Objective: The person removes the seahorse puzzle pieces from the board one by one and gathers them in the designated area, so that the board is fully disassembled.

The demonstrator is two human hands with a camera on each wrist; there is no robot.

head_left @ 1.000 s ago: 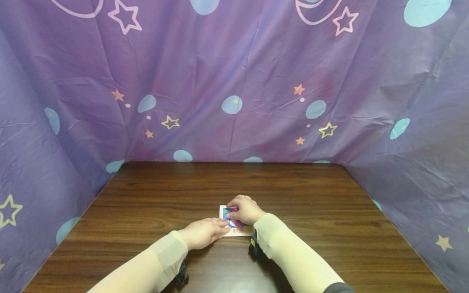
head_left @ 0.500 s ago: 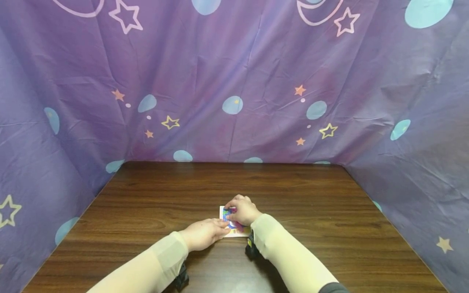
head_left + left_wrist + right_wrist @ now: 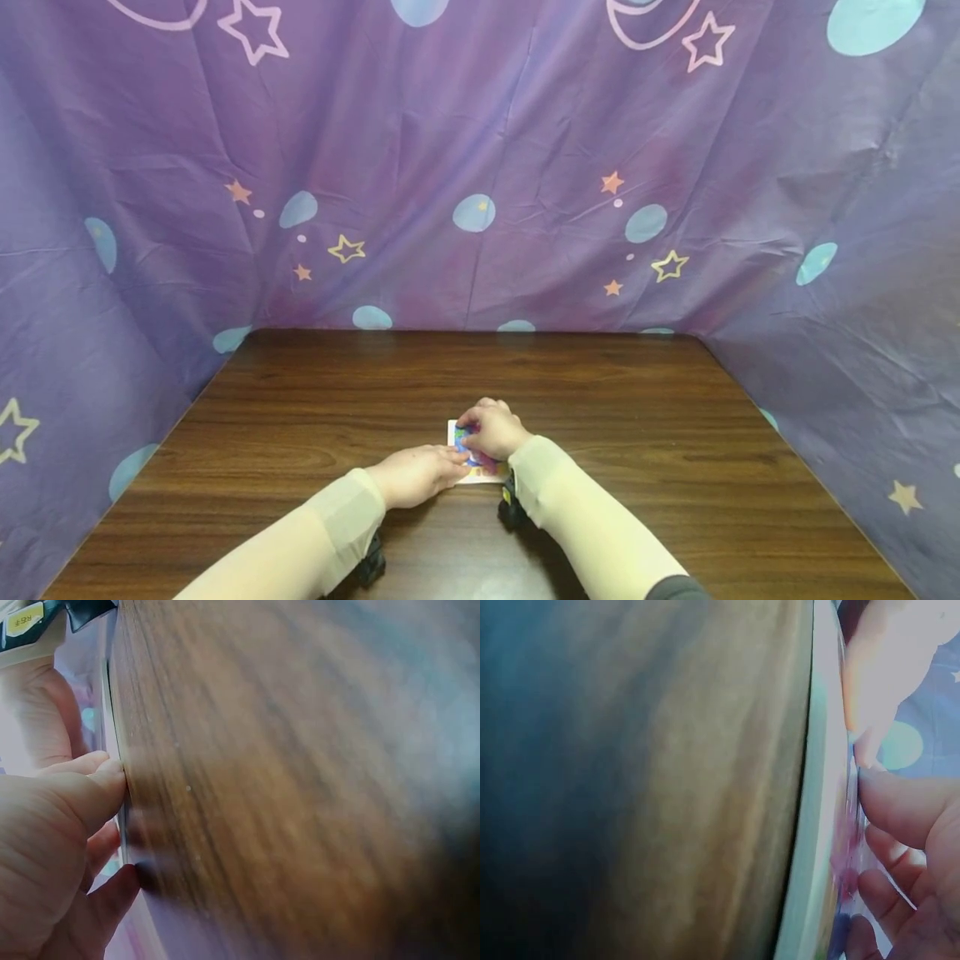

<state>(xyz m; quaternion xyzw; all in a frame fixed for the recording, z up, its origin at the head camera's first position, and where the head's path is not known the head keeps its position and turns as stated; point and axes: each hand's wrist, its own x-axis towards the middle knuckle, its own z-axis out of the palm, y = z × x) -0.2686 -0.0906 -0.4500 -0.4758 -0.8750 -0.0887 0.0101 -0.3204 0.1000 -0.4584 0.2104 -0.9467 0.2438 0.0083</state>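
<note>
A flat picture board [image 3: 482, 478] with a white border and a blue, green and pink picture lies on the table. Its pale, thick edge [image 3: 810, 825] shows in the right wrist view. My left hand [image 3: 416, 477] rests on its near left corner, fingers extended over the picture. From above, my right hand [image 3: 495, 431] touches the picture, thumb and fingers bent and spread apart. Fingertips of the right hand meet the glossy surface beside something pink [image 3: 845, 855]. Whether they pinch a loose part cannot be made out; the hand covers much of the picture's right side.
The brown wooden table [image 3: 337, 375] stretches out around the board. A purple curtain [image 3: 420, 167] with stars and moons hangs behind it and along both sides. Black wrist devices sit under the left cuff [image 3: 370, 562] and right cuff [image 3: 512, 507].
My right hand and forearm have shifted slightly left over the board. The left hand stays at the corner, and the board lies almost where it was.
</note>
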